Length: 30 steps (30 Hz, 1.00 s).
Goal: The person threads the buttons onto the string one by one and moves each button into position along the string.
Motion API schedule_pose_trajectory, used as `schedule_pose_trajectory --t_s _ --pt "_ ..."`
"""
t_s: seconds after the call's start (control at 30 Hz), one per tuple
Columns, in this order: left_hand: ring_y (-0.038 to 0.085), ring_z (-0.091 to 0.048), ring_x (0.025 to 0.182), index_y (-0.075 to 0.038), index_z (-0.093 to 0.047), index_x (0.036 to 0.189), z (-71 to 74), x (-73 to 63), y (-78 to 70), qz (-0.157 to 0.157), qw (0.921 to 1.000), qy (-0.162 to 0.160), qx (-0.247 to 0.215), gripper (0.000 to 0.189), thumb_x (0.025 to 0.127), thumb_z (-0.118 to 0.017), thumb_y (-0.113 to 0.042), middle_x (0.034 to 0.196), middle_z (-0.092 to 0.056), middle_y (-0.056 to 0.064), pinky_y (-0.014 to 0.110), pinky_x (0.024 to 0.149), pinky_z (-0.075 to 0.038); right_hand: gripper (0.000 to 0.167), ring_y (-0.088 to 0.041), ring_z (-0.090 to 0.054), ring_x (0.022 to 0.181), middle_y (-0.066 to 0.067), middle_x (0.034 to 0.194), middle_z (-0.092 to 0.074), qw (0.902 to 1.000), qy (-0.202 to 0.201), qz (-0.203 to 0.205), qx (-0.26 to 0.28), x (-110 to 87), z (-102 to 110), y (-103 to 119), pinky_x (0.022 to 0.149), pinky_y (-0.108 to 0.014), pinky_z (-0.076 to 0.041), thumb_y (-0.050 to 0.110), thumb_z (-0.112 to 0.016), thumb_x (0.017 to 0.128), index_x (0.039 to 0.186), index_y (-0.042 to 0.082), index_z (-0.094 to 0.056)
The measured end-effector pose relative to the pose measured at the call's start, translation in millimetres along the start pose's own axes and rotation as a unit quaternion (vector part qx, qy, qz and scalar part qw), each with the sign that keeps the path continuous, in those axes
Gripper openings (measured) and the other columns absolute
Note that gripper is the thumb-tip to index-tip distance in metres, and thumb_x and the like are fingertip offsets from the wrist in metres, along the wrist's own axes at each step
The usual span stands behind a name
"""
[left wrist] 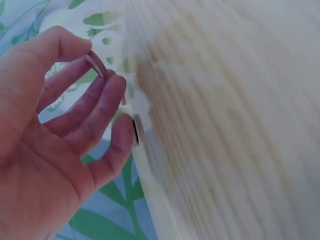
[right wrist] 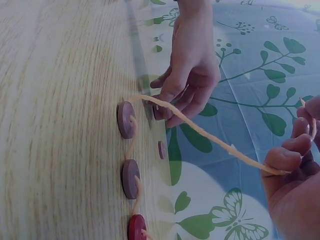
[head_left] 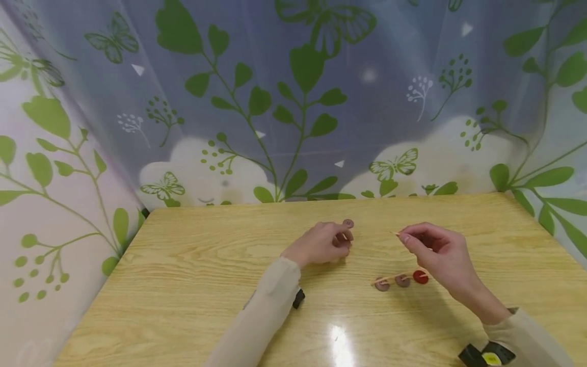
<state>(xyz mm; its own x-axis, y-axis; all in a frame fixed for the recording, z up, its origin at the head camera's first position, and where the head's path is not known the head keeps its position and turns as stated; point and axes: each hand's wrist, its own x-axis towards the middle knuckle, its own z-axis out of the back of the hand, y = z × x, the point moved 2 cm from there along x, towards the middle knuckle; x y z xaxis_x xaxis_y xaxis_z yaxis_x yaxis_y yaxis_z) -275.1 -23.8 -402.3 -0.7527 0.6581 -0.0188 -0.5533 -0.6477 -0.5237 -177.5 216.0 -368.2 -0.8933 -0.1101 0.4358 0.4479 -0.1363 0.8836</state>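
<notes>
In the left wrist view, my left hand (left wrist: 65,120) pinches a brown button (left wrist: 98,64) between thumb and fingertips, just above the wooden table. Beside that hand lies another brown button (head_left: 348,223) in the head view. My right hand (head_left: 437,250) is raised and pinches a light orange cord (head_left: 395,233) near its tip. From the right hand the cord sags to a row of strung buttons: one brown button (right wrist: 126,120), a second brown button (right wrist: 131,179) and a red button (right wrist: 137,228). These lie on the table below the right hand.
The wood-grain table (head_left: 206,280) reaches back to a curtain (head_left: 257,102) printed with green leaves and butterflies. Similar cloth hangs on both sides. A black device with a yellow patch (head_left: 491,359) sits at the right wrist.
</notes>
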Motion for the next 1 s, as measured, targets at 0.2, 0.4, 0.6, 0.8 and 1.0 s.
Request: schedule_pose_trajectory --t_s 0.2,0.4,0.6,0.8,1.0 --pt "0.008 -0.068 0.096 -0.01 -0.072 0.121 3.7 -9.6 2.8 -0.001 0.9984 -0.032 -0.047 0.026 0.097 -0.063 -0.016 0.115 -0.072 0.002 0.018 0.083 -0.054 0.012 -0.01 -0.048 0.058 0.009 0.086 -0.07 0.9999 -0.01 -0.004 -0.008 -1.7 0 1 0.046 -0.03 -0.037 -0.008 -0.063 0.095 0.103 -0.004 -0.071" --pt "0.01 -0.068 0.098 -0.007 -0.069 0.124 7.8 -21.7 3.2 0.011 0.9945 -0.046 -0.094 0.028 0.098 -0.064 -0.015 0.123 -0.067 0.003 0.018 0.084 -0.055 0.013 -0.009 -0.049 0.058 0.009 0.086 -0.071 0.9999 -0.009 0.002 -0.012 -1.7 -1 1 0.046 -0.03 -0.037 -0.008 -0.063 0.095 0.103 -0.003 -0.072" --pt "0.011 -0.068 0.096 -0.007 -0.068 0.122 9.8 -32.2 2.3 0.002 0.9885 -0.057 -0.14 0.026 0.097 -0.062 -0.014 0.122 -0.068 0.001 0.019 0.081 -0.056 0.012 -0.009 -0.049 0.059 0.011 0.087 -0.071 0.9992 -0.009 0.01 -0.038 -1.1 -3 2 0.047 -0.03 -0.038 -0.008 -0.063 0.095 0.102 -0.004 -0.071" --pt "0.01 -0.067 0.095 -0.011 -0.069 0.122 13.7 -43.0 -1.2 0.009 0.982 -0.068 -0.176 0.026 0.097 -0.064 -0.016 0.119 -0.069 -0.003 0.022 0.08 -0.057 0.011 -0.008 -0.054 0.065 0.014 0.089 -0.072 0.9971 -0.015 0.015 -0.073 -1.1 -4 4 0.054 -0.026 -0.043 -0.007 -0.064 0.095 0.102 -0.004 -0.072" --pt "0.007 -0.068 0.094 -0.017 -0.071 0.118 16.3 -50.3 -3.9 0.013 0.9714 -0.087 -0.221 0.022 0.097 -0.066 -0.018 0.119 -0.069 -0.006 0.023 0.081 -0.059 0.012 -0.003 -0.061 0.07 0.014 0.092 -0.074 0.9977 -0.003 0.028 -0.063 -0.5 -7 5 0.059 -0.019 -0.048 -0.007 -0.064 0.095 0.103 -0.003 -0.072"
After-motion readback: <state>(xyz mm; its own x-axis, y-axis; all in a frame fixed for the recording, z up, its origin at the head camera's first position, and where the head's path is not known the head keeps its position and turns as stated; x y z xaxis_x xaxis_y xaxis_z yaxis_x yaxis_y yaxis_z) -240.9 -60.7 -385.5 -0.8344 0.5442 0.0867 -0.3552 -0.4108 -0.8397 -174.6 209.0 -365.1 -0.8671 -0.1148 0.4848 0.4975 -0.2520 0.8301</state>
